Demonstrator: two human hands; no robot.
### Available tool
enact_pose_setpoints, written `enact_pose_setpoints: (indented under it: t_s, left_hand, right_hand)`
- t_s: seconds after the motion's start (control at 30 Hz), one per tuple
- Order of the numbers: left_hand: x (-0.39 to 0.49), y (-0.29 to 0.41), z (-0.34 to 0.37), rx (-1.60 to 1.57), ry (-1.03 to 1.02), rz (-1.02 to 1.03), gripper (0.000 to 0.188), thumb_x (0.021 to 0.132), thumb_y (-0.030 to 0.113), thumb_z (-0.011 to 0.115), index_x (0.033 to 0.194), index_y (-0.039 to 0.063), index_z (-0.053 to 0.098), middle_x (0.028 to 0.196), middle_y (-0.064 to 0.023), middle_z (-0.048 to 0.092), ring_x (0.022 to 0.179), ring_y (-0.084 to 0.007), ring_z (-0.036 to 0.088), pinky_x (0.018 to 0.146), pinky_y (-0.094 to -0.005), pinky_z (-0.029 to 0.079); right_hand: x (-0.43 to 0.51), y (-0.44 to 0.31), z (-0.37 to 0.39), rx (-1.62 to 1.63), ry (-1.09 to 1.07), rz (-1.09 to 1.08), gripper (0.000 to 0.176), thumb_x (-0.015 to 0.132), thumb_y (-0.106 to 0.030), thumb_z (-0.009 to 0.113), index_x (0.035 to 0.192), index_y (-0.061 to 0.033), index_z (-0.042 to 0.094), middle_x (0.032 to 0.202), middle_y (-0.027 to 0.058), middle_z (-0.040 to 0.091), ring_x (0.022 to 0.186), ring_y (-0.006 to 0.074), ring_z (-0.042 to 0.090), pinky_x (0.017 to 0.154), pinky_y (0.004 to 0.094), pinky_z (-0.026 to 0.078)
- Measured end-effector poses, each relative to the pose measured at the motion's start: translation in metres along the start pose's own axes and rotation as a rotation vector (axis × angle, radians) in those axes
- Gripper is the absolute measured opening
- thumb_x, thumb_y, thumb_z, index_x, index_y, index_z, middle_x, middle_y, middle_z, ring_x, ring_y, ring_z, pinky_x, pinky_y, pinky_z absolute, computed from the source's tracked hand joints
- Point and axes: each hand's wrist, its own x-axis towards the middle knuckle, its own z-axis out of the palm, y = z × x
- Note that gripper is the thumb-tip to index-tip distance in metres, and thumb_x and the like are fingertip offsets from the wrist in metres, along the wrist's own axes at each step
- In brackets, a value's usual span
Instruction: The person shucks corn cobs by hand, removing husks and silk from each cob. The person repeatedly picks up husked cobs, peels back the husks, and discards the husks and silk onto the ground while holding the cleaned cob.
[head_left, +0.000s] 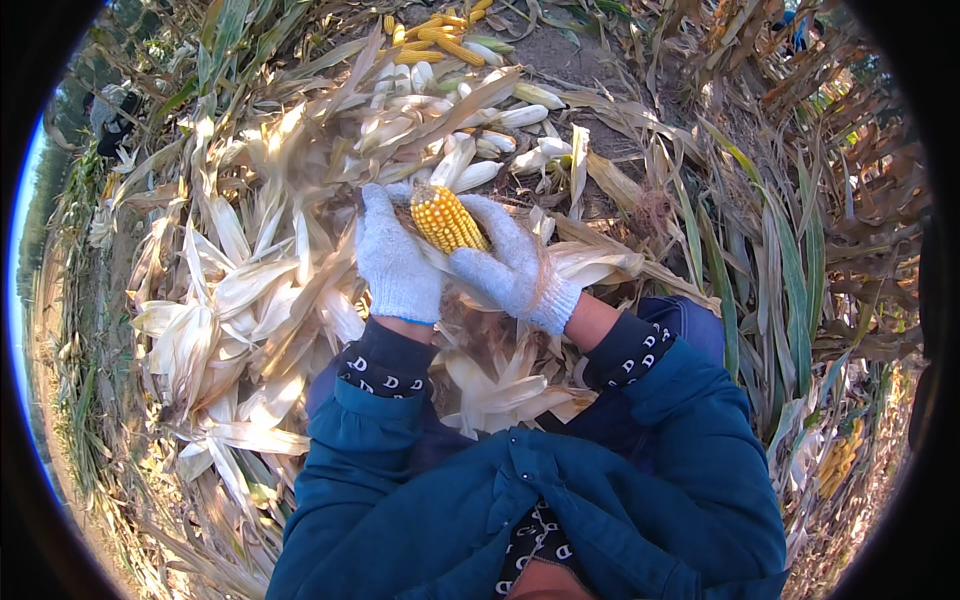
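Observation:
A yellow corn ear (448, 219), its kernels bared, lies between my two gloved hands. My right hand (510, 262), in a whitish knit glove, grips the ear's side with thumb and fingers. My left hand (396, 259), gloved alike, is closed on husk beside the ear, its fingertips partly hidden behind it. Pale husk (442, 259) runs under the ear between the hands. Brown corn silk clings to the right glove's cuff. Just beyond my hands lie white-husked ears (478, 175).
Bare yellow ears (442, 34) are piled at the far side. Dry husks (225, 300) heap up on my left. Leafy corn stalks (787, 247) lie to the right, with more yellow ears (840, 459) at lower right. A person (112, 116) is at the far left.

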Motion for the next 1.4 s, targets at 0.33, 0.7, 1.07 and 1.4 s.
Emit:
enact_pose_setpoints:
  t_s: [0.33,0.7,1.07,1.4]
  left_hand:
    - [0.025,0.008,-0.001,-0.145,0.109,-0.011,0.039,0.111,0.042,0.042,0.098,0.010,0.061,0.089,-0.0036,0.065,0.087,-0.0221,0.064,0.088,-0.0397,0.053]
    - [0.000,0.018,0.023,-0.549,-0.461,-0.290,0.040,0.111,0.039,0.041,0.080,0.015,0.050,0.065,0.0036,0.044,0.063,-0.0137,0.042,0.064,-0.0305,0.040]
    - [-0.007,0.069,0.010,-0.075,-0.082,-0.104,0.032,0.110,0.029,0.046,0.087,0.012,0.059,0.075,0.0005,0.055,0.073,-0.0155,0.053,0.079,-0.0330,0.048]
    - [-0.009,0.056,-0.005,0.673,-0.431,0.328,0.032,0.098,0.006,0.066,0.129,0.001,0.062,0.125,-0.0043,0.063,0.116,-0.0146,0.058,0.104,-0.0285,0.044]
  right_hand:
    - [0.013,-0.012,0.011,0.251,0.263,0.103,0.060,0.099,-0.028,0.065,0.145,0.0034,0.043,0.133,0.0170,0.058,0.125,0.0232,0.056,0.107,0.0379,0.046]
    - [0.041,-0.006,-0.018,0.936,0.528,0.226,0.034,0.101,-0.030,0.067,0.122,-0.0065,0.057,0.103,0.0044,0.064,0.091,0.0163,0.067,0.082,0.0348,0.058]
    - [0.053,0.000,-0.129,1.153,0.898,0.096,0.048,0.099,-0.042,0.068,0.125,-0.0062,0.050,0.106,0.0137,0.062,0.099,0.0311,0.065,0.096,0.0522,0.056]
    - [0.022,0.001,-0.094,0.158,0.570,-0.024,0.048,0.092,-0.019,0.078,0.130,-0.0016,0.054,0.112,0.0066,0.067,0.096,0.0123,0.066,0.081,0.0296,0.056]
